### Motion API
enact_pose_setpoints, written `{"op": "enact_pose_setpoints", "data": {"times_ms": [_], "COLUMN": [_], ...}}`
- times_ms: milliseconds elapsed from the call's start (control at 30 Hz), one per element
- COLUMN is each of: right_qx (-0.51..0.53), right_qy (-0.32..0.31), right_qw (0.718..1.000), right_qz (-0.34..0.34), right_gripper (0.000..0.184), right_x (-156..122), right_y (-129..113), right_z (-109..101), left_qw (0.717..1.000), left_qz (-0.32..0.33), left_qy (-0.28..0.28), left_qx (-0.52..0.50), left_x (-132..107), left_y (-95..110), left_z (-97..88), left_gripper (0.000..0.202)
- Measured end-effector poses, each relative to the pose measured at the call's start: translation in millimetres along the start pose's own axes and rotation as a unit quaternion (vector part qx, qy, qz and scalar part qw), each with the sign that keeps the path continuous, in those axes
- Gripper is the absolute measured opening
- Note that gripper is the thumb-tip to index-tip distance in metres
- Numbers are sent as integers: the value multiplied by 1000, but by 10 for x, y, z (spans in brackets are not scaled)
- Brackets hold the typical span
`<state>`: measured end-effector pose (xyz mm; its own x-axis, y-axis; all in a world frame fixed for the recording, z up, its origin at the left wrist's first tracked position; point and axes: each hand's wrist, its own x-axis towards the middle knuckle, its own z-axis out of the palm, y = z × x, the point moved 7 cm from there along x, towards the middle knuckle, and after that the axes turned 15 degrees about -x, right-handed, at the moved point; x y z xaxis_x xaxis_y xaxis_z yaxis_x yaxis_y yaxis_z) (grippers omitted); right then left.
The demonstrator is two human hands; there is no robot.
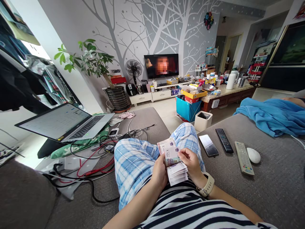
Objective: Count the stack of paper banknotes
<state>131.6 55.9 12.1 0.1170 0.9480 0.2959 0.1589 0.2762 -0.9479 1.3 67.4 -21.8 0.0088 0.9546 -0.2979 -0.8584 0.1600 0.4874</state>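
The left hand (159,172) and right hand (192,163) are closed on notes (172,153), apparently being leafed through, with a light single-edge pinch called for next.

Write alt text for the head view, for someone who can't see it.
The camera wearer's left hand and right hand hold banknotes over blue plaid trousers. A phone, two remotes and a white mouse lie on the gray sofa at right; an open laptop sits at left.
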Motion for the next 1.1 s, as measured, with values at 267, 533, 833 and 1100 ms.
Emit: {"op": "enact_pose_setpoints", "data": {"times_ms": [267,533,833,1100], "right_qx": [-1,6,16,21], "right_qy": [-10,-20,-14,-13], "right_qw": [1000,1000,1000,1000], "right_qz": [-2,-7,-15,-20], "right_gripper": [29,30,31,34], "right_x": [3,-8,-20,-12], "right_y": [16,14,12,44], "right_z": [17,23,15,18], "left_qw": [1000,1000,1000,1000], "left_qz": [3,-2,-15,-6], "left_qy": [-16,-18,-20,-4], "left_qx": [11,12,16,29], "left_x": [-45,-90,-141,-99], "left_y": [19,27,22,14], "left_z": [66,113,138,42], "left_gripper": [34,35,32,34]}}
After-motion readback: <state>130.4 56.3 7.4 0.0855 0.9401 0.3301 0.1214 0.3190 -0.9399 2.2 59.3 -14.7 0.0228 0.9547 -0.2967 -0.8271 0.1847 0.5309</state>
